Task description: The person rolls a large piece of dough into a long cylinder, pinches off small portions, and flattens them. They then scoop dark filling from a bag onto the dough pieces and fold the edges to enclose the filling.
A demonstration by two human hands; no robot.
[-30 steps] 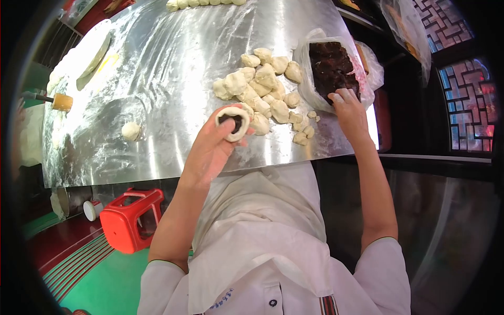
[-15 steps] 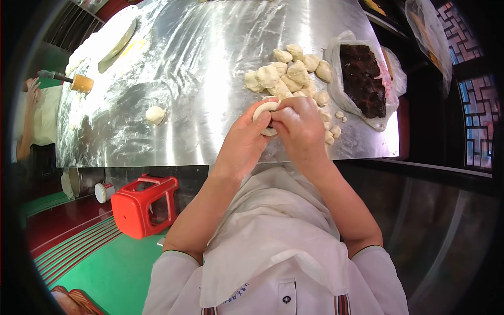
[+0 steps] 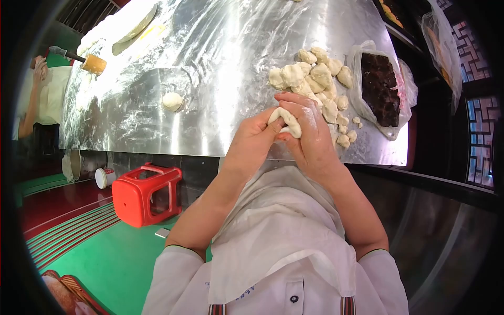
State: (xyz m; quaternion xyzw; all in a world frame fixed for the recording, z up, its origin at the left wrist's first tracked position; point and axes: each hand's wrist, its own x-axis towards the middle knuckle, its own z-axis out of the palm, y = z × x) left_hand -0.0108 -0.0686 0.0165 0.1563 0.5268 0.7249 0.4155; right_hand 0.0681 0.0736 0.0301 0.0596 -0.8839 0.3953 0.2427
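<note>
Both hands meet over the near edge of the metal table around a piece of white dough, bent into a curve with its rim raised. My left hand grips it from the left, thumb pressed into the opening. Around its right side curls my right hand, fingers closed over the far edge. The inside of the dough is mostly hidden by the fingers. Just beyond my right hand lies a heap of dough lumps. A single dough ball sits apart to the left.
A dark brown block lies in an open plastic bag at the right. Flour dusts the metal table. A wooden roller is at the left edge, near another person's arm. A red stool stands below.
My right hand has gone from pinching the dough's rim to wrapping around its side. The dough has turned from a round cup into a bent shape. The whole view has shifted slightly.
</note>
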